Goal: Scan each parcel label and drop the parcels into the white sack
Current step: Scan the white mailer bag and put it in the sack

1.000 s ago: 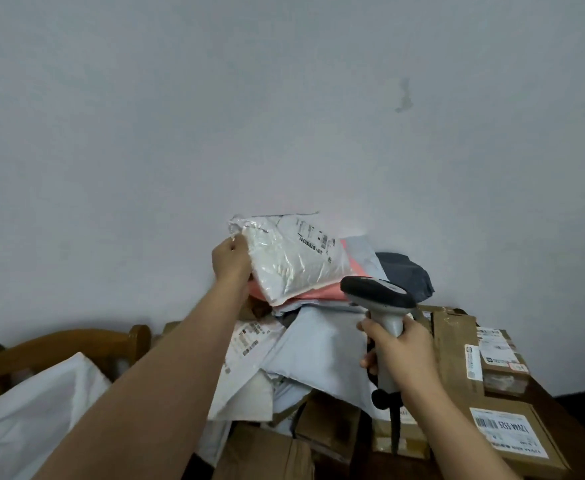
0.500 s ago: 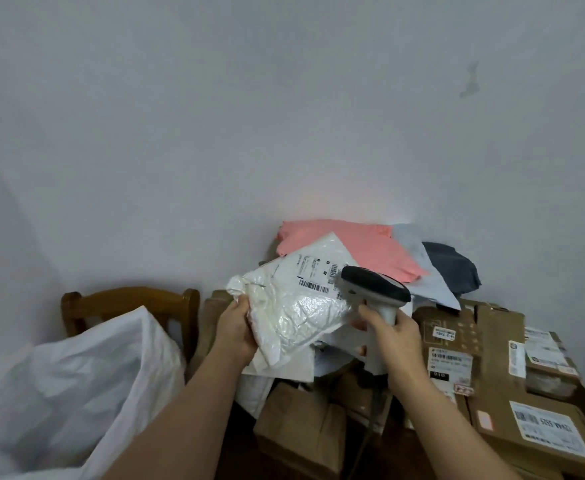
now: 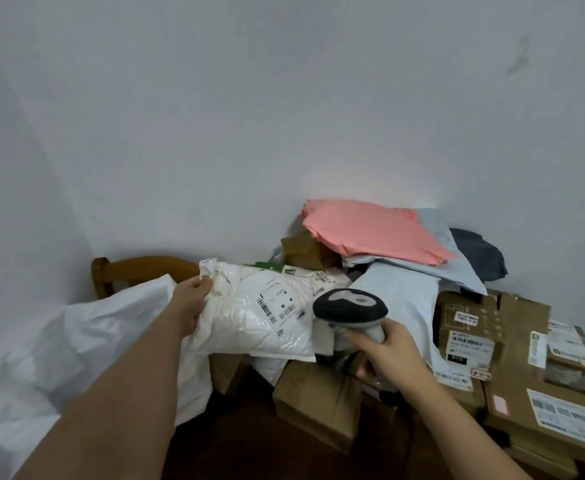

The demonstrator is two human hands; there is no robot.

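Scanner sits clenched in the right hand, its dark head just beside the printed label on the white padded parcel, which the left hand pinches by its crumpled top corner, between the white sack and the parcel pile. To scan well, I judge the parcel should tilt so the barcode faces the scanner flat. Glossy, wrinkled and soft-looking, the parcel may glare, so pulling the film taut over the label should help

Left hand grips the white parcel beside the white sack; right hand holds the scanner just beside its label.
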